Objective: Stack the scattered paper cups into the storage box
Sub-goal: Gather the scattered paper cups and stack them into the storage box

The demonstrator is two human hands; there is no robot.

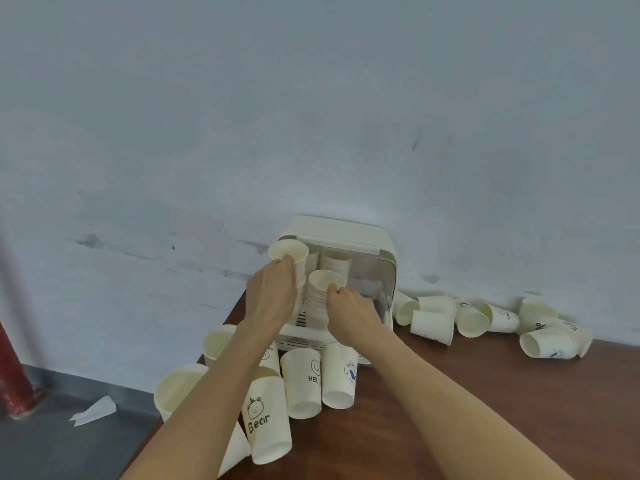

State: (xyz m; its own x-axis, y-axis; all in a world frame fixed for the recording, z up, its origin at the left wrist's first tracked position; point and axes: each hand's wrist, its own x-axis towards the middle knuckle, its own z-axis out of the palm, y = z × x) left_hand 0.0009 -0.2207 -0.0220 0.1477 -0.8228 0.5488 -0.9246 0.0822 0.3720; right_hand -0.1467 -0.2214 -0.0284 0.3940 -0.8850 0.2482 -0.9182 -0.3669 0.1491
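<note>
A cream storage box (349,233) with its clear front lid raised stands on the brown table against the wall. Stacks of paper cups stand inside it. My left hand (272,292) grips a tall cup stack (289,254) at the box's left opening. My right hand (349,313) pinches the rim of a second cup stack (323,289) in the front middle. A third stack (336,261) stands behind, untouched. Loose cups lie in front of the box, among them a "Bear" cup (265,417) and a "Hello" cup (301,382).
More loose cups (433,322) lie along the wall to the right of the box, out to a pile (550,336) at the far right. The table's left edge (180,396) is close to the cups. A red post (14,375) and a scrap of paper (95,410) are on the floor.
</note>
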